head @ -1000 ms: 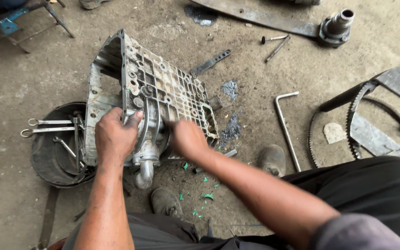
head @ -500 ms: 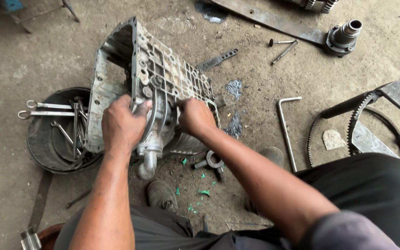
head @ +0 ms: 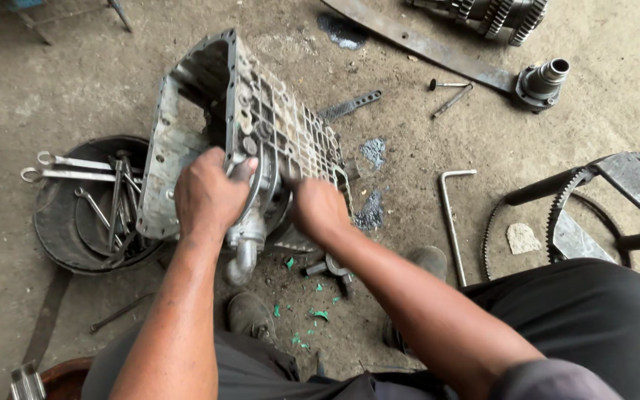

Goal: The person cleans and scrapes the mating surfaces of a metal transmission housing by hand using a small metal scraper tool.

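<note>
Dull grey cast-metal housing (head: 261, 126), ribbed and grimy, on a rough concrete floor (head: 409, 222).

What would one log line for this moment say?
left hand: grips housing | right hand: on housing | spanners: in tub

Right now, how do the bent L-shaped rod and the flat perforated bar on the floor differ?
The L-shaped rod is round, pale and bent at its top end; the perforated bar is flat, dark, straight and pierced by a row of holes. The rod lies nearly upright in the view, right of the gearbox housing; the bar lies slanted beyond it. Both lie loose on the concrete floor, untouched.
</note>
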